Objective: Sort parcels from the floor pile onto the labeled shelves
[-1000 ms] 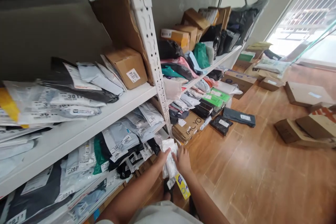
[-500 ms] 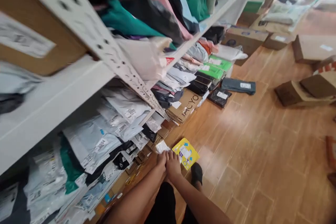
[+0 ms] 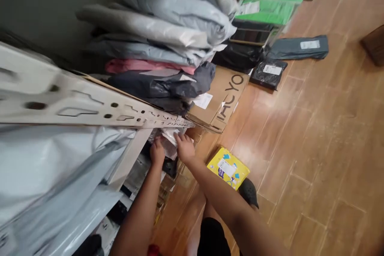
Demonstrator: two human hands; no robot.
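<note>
My left hand [image 3: 157, 153] and my right hand [image 3: 185, 149] both grip a small white plastic parcel [image 3: 169, 139] at the low end of the white shelf upright [image 3: 90, 108]. The parcel is pressed in just under the upright, beside the lowest shelf's packages. Both hands have their fingers curled on it. A yellow parcel [image 3: 228, 167] with a white label lies on the wooden floor just right of my right forearm. A black shoe [image 3: 248, 192] shows below it.
Grey, pink and black mailer bags [image 3: 156, 44] are stacked on a flat cardboard box [image 3: 223, 96] on the floor. Green parcels [image 3: 270, 4] and dark flat parcels [image 3: 297, 47] lie farther along. Grey bags [image 3: 45, 176] fill the near shelf at left. Wooden floor [image 3: 315, 148] spreads right.
The view has dropped lower and closer to the bottom shelf. My hands moved from near the floor by the yellow parcel up to the upright's base, pushing the white parcel in.
</note>
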